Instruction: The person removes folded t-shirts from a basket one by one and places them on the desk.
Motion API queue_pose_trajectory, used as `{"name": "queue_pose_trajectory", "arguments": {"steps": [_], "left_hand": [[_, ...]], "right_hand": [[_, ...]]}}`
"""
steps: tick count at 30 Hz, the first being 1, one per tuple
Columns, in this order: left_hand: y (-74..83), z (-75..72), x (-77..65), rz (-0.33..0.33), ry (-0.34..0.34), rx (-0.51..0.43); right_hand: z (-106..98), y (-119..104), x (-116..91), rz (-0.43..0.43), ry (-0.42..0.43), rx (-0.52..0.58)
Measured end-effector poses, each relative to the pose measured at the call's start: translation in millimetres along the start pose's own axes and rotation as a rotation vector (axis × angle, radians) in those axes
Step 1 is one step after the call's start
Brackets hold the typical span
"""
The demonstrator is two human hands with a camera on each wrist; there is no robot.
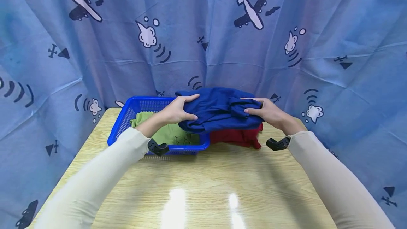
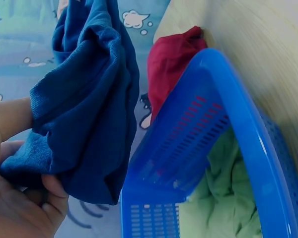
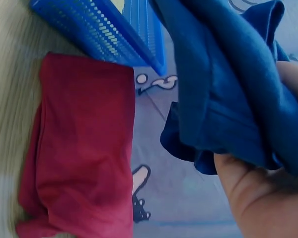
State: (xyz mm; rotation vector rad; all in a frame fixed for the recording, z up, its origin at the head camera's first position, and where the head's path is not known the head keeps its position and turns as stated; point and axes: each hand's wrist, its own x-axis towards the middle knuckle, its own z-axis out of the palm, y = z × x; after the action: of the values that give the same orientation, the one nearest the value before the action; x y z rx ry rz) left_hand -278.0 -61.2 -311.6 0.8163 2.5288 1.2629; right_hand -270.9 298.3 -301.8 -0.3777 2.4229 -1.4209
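Observation:
A folded dark blue garment [image 1: 216,110] is held up in the air between both hands, above the basket's right end and the red cloth. My left hand [image 1: 176,110] grips its left end, thumb on the near side and fingers partly hidden behind the fabric. At the other end my right hand [image 1: 270,112] pinches the bunched cloth between thumb and fingers. Below lies a folded red cloth [image 3: 84,144] on the table, beside the blue plastic basket [image 2: 253,124]. Inside the basket rests a green garment [image 2: 228,188], part of it covered by my left arm in the head view.
The pale wooden table [image 1: 203,183] extends toward me in front of the basket. A blue curtain [image 1: 197,27] printed with airplanes hangs right behind the table's far edge. Black wrist devices [image 1: 158,147] sit under both sleeves.

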Motion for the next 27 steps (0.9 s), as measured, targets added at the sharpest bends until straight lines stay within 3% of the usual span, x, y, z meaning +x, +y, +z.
{"name": "queue_pose_trajectory", "arguments": {"steps": [12, 21, 27], "left_hand": [[14.1, 28.6, 24.6, 0.032, -0.033, -0.003], [27.4, 46.8, 35.5, 0.018, -0.049, 0.066], [39.7, 68.4, 46.2, 0.041, -0.07, 0.086]], "right_hand": [[-30.7, 16.9, -19.6, 0.029, 0.012, -0.028], [-47.7, 30.2, -34.2, 0.028, 0.003, -0.039], [-64.4, 44.9, -52.5, 0.059, 0.019, -0.053]]}}
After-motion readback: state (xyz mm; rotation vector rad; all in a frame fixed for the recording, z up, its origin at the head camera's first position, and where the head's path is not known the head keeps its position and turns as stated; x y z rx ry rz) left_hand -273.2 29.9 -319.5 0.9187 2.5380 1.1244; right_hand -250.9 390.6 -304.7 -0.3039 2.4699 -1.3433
